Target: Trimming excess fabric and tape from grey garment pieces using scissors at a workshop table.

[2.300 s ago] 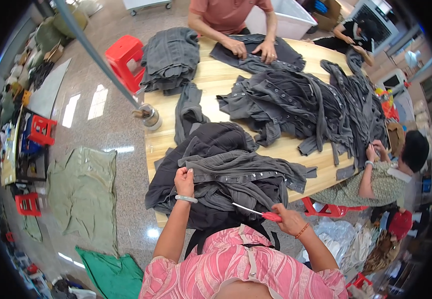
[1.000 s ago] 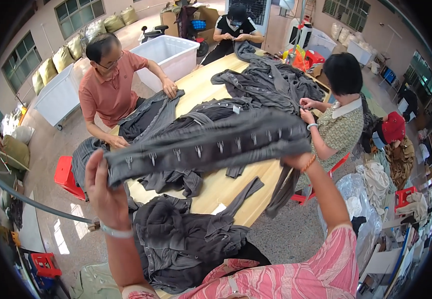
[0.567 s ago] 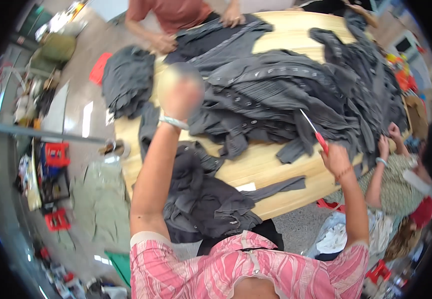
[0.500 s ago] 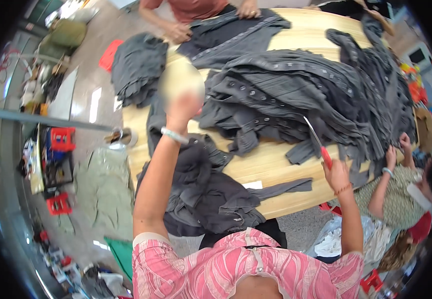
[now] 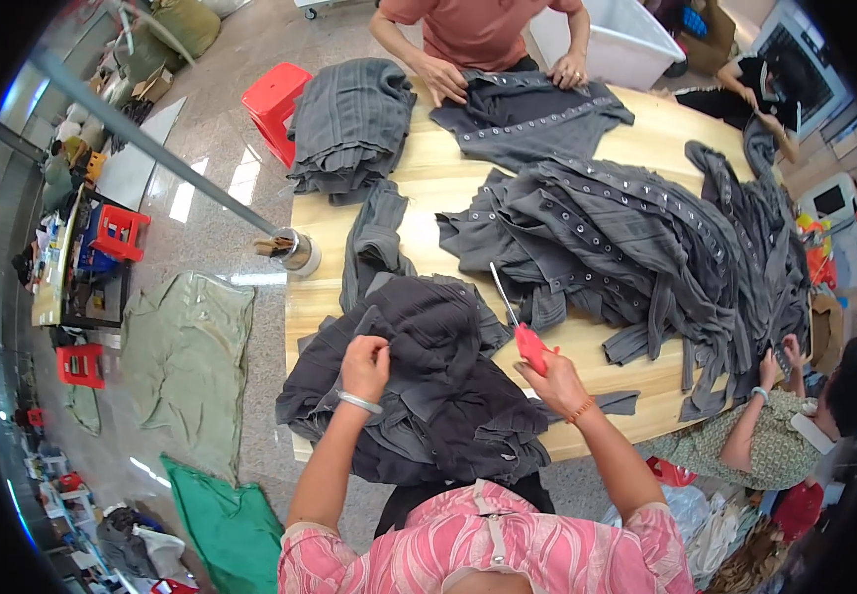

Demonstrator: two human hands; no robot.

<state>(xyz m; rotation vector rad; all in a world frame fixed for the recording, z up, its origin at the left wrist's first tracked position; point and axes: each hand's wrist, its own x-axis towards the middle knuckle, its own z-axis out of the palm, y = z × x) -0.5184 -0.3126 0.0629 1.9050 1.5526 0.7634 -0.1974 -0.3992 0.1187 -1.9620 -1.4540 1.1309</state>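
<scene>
Seen from above, a wooden table (image 5: 448, 183) fills the centre of the frame. Low in the middle, the left hand (image 5: 365, 364) pinches a fold of the dark grey garment pile (image 5: 428, 396) heaped at the table's near edge. Just right of it, the right hand (image 5: 551, 382) is closed around red-handled scissors (image 5: 520, 325), blades pointing up and left. At the top right, a white plastic bin (image 5: 636, 40) stands behind the table; its contents cannot be seen. A folded grey stack (image 5: 351, 127) lies upper left, beside a red stool (image 5: 275, 99).
</scene>
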